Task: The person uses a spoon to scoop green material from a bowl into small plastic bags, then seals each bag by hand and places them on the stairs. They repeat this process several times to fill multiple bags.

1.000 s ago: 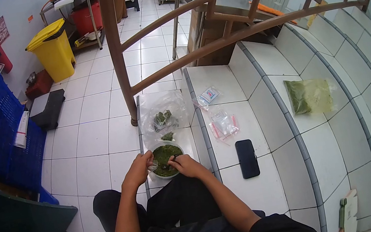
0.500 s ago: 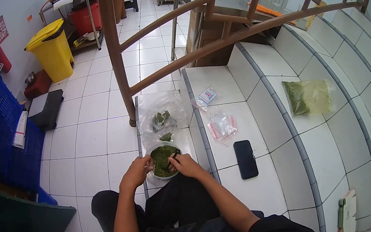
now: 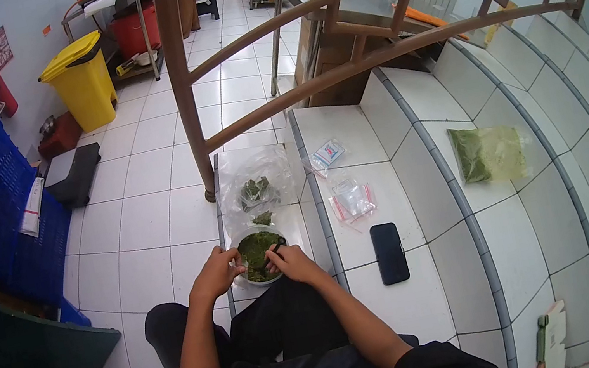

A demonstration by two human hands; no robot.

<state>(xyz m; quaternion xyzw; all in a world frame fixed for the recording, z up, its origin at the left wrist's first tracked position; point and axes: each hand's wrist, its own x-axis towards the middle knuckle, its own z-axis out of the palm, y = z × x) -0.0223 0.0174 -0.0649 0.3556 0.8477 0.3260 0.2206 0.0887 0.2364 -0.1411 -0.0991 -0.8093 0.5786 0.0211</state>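
A round pale bowl [image 3: 259, 233] of dark green crumbled leaf matter [image 3: 254, 246] sits on the lowest tiled step, close to my knees. My left hand [image 3: 217, 273] is closed at its left rim, fingertips pinched together; what they grip, if anything, is too small to tell. Over the right side of the bowl, my right hand [image 3: 292, 261] is closed round a small dark thing [image 3: 280, 242], mostly hidden by the fingers. Just beyond the bowl lies a loose green clump [image 3: 263, 219]. Behind that, an open clear plastic bag [image 3: 237, 192] holds more green clumps [image 3: 254, 189].
Right of the bowl, the step above bears a printed plastic packet [image 3: 327, 154], clear zip bags [image 3: 353, 201] and a black phone [image 3: 390, 252]. Higher lies a bag of green powder [image 3: 486, 153]. A brown metal railing [image 3: 192, 115] rises ahead; a blue crate [image 3: 14, 225] stands left.
Both hands stay at the bowl and have barely shifted. The right fingers have moved slightly left over the green matter. Everything around them lies as before.
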